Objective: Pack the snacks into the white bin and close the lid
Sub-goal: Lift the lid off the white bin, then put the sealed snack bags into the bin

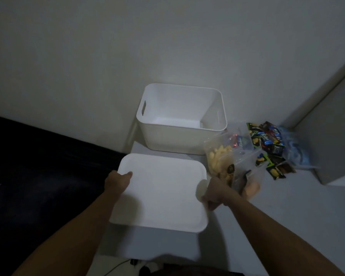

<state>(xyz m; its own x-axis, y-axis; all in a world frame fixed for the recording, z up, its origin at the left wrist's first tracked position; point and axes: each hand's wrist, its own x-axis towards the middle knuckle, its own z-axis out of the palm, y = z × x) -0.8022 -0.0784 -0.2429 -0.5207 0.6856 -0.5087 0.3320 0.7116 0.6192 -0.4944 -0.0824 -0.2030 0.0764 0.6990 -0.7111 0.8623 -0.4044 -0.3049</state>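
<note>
Evidently both hands hold the white lid point(159, 193) off the bin: left hand point(118, 181) grips its nine o'clock edge, right hand point(217, 194) its three o'clock edge. White bin point(180, 118) sits empty at twelve o'clock; snacks point(253, 152) lie at two o'clock on the surface point(287, 206). Next, I judge, lid gets set aside, then packing.

lid point(161, 192) held both hands | white bin point(180, 118) open | snacks point(265, 144) beside
</note>
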